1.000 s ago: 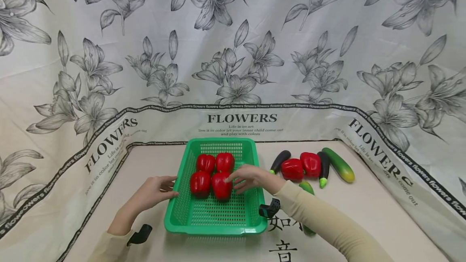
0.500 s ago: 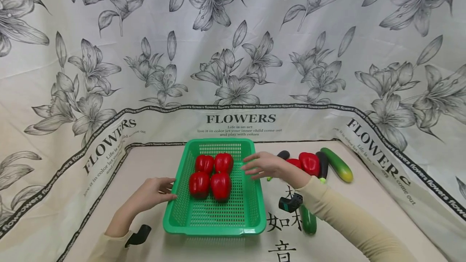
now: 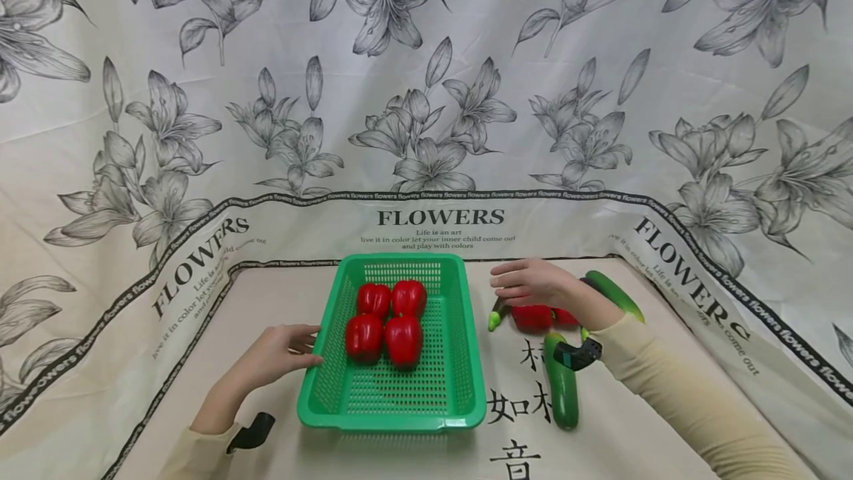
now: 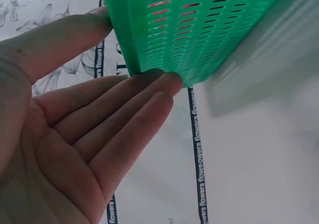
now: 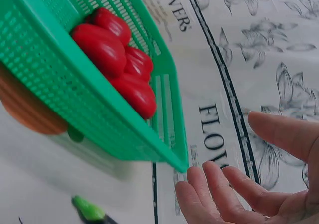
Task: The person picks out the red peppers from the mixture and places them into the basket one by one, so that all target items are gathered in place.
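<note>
My left hand (image 3: 269, 354) rests at the left side of a green plastic basket (image 3: 393, 422), its thumb at the rim and its straight fingers (image 4: 134, 124) touching the outer side. Several red bell peppers (image 3: 403, 341) sit grouped inside the basket. To the basket's right, my right hand (image 3: 536, 287) hovers with fingers spread and nothing in them. Beneath and behind it lie an eggplant (image 3: 501, 311) with a green stem end and red bell peppers (image 3: 532, 318), partly covered by the hand and wrist.
A green cucumber (image 3: 563, 391) lies nearer, right of the basket, beside black printed characters (image 3: 513, 407). Another long green vegetable (image 3: 613, 293) with a yellowish end lies at the back right. Under the basket, the right wrist view shows an orange-brown ridged thing (image 5: 35, 107). Flower-printed cloth (image 3: 426, 132) surrounds the table.
My right hand has withdrawn from above the peppers in the basket, crossing the right rim to hover over the vegetables on the right. My left hand has stayed at the basket's left side.
</note>
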### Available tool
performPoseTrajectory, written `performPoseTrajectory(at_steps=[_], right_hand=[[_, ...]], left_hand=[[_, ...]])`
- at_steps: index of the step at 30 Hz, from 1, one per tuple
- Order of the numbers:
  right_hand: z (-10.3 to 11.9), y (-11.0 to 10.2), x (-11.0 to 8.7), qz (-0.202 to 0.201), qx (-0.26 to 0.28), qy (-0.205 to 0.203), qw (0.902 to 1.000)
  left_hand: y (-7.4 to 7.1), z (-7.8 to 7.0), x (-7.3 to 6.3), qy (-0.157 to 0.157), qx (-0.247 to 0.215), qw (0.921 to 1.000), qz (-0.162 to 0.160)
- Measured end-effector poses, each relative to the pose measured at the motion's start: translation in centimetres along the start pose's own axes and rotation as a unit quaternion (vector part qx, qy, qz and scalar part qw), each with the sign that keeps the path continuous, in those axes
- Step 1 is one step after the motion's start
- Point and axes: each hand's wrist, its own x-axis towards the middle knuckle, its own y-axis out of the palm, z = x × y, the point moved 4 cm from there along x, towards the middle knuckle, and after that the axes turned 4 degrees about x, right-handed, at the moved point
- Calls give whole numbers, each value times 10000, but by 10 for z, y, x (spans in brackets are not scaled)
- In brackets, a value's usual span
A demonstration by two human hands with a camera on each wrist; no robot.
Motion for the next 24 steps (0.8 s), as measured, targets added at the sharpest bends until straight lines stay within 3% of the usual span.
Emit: performPoseTrajectory(at_steps=[11,24], right_hand=[[-16,-47,-9,-233,379,118,9989],[-43,-89,-14,-892,600,606,9924]], left_hand=[[0,8,-1,-57,-209,9997,-95],[1,9,-3,-102,-260,9995,-136]])
